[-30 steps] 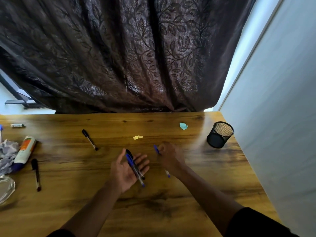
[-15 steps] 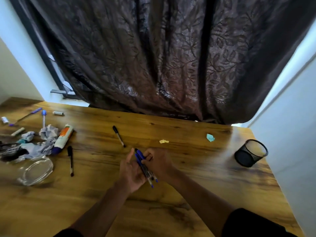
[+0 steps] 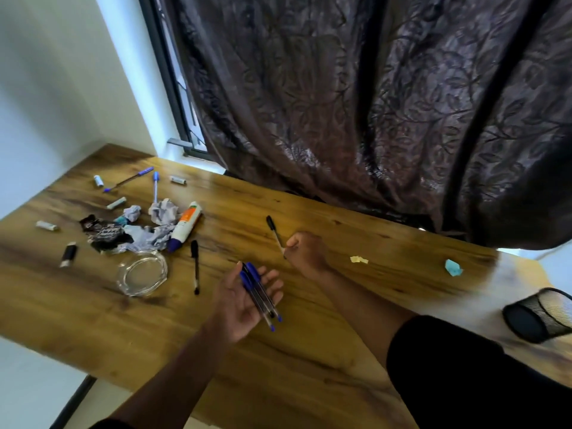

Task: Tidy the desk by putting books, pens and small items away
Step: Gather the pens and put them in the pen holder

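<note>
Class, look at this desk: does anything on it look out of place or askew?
Yes. The mesh pen cup lies tipped on its side at the desk's right edge, holding no pens. On the left, crumpled paper, a wrapper and batteries lie scattered, and loose pens point in different directions, one black pen beside the glass dish.

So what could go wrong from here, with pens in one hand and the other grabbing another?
1. The pens lie loose across the open left hand, fingers not curled round them; tilting the palm could let them roll off onto the desk.
2. The right hand pinches the black pen only at its tip end, so it may slip.
3. The holder lies on its side near the desk's edge; pens dropped in could slide out.
</note>
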A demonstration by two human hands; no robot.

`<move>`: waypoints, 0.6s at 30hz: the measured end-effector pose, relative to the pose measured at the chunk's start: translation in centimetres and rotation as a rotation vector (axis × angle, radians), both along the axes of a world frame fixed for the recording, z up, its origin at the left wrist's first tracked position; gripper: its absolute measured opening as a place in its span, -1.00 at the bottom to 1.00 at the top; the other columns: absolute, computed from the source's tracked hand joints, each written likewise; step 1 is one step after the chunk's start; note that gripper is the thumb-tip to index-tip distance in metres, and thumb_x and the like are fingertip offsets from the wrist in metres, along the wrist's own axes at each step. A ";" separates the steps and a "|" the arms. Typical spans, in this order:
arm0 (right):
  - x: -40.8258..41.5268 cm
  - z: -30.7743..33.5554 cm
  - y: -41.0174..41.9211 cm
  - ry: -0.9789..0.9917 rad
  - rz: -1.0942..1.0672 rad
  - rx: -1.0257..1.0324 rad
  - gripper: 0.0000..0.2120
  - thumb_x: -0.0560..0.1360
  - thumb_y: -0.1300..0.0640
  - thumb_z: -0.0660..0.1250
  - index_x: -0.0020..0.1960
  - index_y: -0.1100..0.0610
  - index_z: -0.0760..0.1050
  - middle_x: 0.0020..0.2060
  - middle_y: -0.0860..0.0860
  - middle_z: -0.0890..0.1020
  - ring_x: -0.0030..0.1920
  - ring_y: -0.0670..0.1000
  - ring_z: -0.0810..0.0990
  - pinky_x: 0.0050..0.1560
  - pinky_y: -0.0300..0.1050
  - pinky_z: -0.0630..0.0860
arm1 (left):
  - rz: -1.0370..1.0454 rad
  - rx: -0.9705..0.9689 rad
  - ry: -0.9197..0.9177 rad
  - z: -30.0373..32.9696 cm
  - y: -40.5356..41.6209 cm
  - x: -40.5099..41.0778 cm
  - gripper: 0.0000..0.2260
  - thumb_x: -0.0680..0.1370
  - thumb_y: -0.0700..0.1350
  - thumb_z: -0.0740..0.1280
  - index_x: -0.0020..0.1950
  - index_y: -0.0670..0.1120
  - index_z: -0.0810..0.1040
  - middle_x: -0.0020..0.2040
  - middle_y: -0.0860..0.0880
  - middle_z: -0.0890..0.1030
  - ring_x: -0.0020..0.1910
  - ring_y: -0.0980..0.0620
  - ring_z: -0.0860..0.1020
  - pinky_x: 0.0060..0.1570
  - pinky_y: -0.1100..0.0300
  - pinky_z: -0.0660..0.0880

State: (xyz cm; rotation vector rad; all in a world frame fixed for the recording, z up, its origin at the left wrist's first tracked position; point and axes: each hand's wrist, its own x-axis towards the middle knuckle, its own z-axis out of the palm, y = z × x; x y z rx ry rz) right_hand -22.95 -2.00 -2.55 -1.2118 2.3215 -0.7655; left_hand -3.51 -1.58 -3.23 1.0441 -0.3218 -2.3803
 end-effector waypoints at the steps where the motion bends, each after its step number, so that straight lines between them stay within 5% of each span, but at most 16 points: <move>1: 0.2 -0.2 -0.7 0.032 0.008 0.031 -0.87 0.49 0.06 0.51 -0.06 0.10 0.64 -0.05 0.03 0.72 0.00 0.05 0.67 0.02 -0.06 0.62 | 0.011 -0.002 -0.003 0.0 -0.5 0.6 -0.39 0.62 0.19 0.28 0.48 -0.26 0.43 0.35 -0.30 0.58 0.26 -0.29 0.59 0.33 -0.19 0.48; 10: 1.3 -2.2 -3.5 0.276 0.020 0.206 -0.83 0.55 -0.03 0.44 -0.02 0.06 0.59 -0.05 0.04 0.69 -0.01 0.11 0.68 -0.14 -0.11 0.54 | 0.047 -0.009 -0.014 0.0 -3.7 3.9 -0.38 0.60 0.23 0.27 0.43 -0.24 0.49 0.30 -0.27 0.62 0.28 -0.29 0.61 0.38 -0.19 0.45; 18: 5.2 0.8 -1.9 -0.068 -0.010 -0.120 -0.85 0.51 0.04 0.45 0.04 0.05 0.67 -0.12 -0.08 0.71 -0.11 -0.07 0.67 -0.07 -0.10 0.64 | 0.078 -0.009 0.052 0.8 -5.5 4.7 -0.38 0.60 0.24 0.26 0.42 -0.24 0.49 0.31 -0.26 0.62 0.31 -0.28 0.58 0.44 -0.18 0.38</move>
